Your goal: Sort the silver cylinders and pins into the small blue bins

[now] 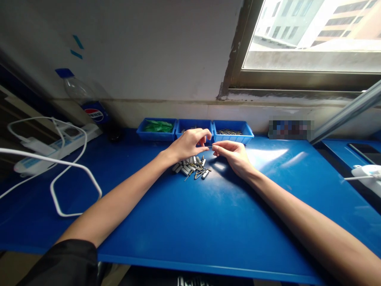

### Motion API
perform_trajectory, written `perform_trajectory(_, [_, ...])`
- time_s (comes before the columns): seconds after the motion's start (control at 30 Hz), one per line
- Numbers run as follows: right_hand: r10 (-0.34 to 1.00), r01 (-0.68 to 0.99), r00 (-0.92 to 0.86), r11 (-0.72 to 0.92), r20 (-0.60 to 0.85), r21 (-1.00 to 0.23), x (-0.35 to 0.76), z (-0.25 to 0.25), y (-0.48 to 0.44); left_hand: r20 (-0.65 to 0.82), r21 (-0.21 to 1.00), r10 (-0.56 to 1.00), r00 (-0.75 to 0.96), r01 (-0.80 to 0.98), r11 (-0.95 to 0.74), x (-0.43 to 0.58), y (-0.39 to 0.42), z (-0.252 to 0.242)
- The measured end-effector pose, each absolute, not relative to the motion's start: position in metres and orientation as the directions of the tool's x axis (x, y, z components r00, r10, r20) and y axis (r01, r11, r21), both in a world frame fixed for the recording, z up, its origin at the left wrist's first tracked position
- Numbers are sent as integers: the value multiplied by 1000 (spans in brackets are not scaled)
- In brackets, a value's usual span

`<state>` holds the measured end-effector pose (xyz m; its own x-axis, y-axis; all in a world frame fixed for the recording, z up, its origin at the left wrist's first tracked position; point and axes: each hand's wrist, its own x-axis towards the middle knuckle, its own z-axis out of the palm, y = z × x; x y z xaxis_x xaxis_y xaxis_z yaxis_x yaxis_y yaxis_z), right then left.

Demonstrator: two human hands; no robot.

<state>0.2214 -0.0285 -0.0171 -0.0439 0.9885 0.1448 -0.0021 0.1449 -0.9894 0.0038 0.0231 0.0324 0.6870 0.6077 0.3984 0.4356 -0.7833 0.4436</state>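
My right hand (233,154) is closed in a pinch on a small thin metal pin (210,147), mostly hidden by the fingertips. Facing it, my left hand (192,142) has its fingers curled and its thumb apart from them, the thumb tip close to the pin's end. Whether that thumb touches the pin I cannot tell. Beneath my left hand, a pile of small silver metal blocks and thin pins (193,167) lies on the blue table (190,222).
Behind my hands stand three blue bins: the left one (156,135) has green pieces, the middle one (178,133) is partly hidden, the right one (235,138) holds thin metal pins. A cola bottle (95,111), a power strip (59,147) and white cables (71,163) are at left.
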Motion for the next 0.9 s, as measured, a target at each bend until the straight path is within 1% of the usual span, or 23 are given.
perform_trajectory(0.07, [969,-28,137,210,204,-977,222,-18,-28,350,441,636,688,478,-759,0,26,32])
perform_trajectory(0.13, [923,-49,282,287,262,-957,223,-19,-26,254,447,614,747,473,-760,-3,28,32])
perform_trajectory(0.23, [882,-61,355,351,309,-934,227,-22,-22,138,464,580,803,466,-754,-3,27,29])
perform_trajectory(0.37, [890,-18,318,351,328,-936,228,-24,-22,102,511,667,738,537,-671,5,21,20])
perform_trajectory(0.47, [906,2,264,343,331,-939,226,-24,-24,129,523,720,682,570,-633,11,18,13])
perform_trajectory(0.6, [924,4,210,325,319,-946,224,-22,-26,199,421,736,646,622,-660,14,17,9])
perform_trajectory(0.7, [935,-11,190,306,298,-952,225,-22,-25,209,344,743,636,663,-665,14,17,12])
perform_trajectory(0.77, [940,-33,182,299,288,-954,225,-23,-25,185,308,712,678,648,-697,11,18,17])
perform_trajectory(0.9, [949,-51,170,276,264,-960,225,-22,-25,63,269,569,820,536,-801,1,25,27])
